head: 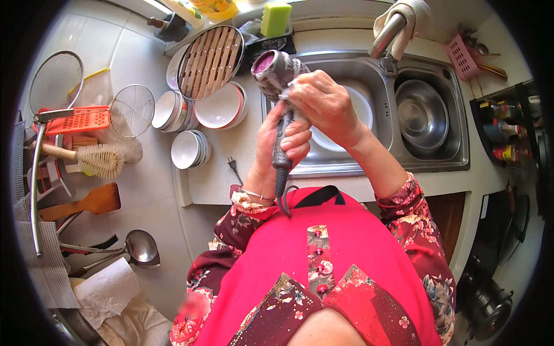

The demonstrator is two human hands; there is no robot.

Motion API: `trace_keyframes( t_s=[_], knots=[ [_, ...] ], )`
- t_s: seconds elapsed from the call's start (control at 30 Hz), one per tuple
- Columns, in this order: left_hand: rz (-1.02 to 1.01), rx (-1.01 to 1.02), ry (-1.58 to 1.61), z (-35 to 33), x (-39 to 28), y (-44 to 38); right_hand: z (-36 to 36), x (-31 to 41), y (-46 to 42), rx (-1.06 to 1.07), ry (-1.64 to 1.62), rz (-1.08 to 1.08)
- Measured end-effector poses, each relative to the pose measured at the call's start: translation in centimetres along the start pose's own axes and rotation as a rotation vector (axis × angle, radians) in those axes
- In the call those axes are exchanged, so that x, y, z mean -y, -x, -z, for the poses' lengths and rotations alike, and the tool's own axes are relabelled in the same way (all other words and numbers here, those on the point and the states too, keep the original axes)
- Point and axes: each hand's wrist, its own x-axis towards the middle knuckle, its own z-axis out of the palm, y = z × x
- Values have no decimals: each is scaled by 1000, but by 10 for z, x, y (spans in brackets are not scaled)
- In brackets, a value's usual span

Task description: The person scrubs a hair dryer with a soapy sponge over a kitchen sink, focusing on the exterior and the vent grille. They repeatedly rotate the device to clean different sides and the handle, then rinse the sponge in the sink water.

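My left hand (283, 140) is wrapped around the handle of a dark hair dryer (279, 75), held upright over the counter edge and the left sink basin. White foam or residue covers parts of its body, and the round end at the top left shows purple inside. Against the junction of body and handle, my right hand (322, 101) presses its fingers; whether it holds a small cloth is hidden. The cord runs down from the handle and loops at my front. A power plug (233, 163) lies on the counter at the left.
Left of the double sink (385, 168) stand stacked bowls (186, 149) and a round slatted wooden rack (210, 62). A white basin (363, 104) sits in the left sink, a steel bowl (422, 114) in the right. A towel (413, 21) drapes the faucet (388, 36). Utensils hang at the left.
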Motion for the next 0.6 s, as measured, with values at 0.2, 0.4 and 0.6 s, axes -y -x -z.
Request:
trace_keyframes(
  t_s=[0.2,0.4,0.6],
  knots=[
    [1,-54,22,9,2,0,0,3,28,14,-7,-67],
    [-15,-95,4,9,3,0,-1,3,35,10,-36,-140],
    [-34,-128,6,9,5,1,-3,0,46,24,-33,-165]
  ],
)
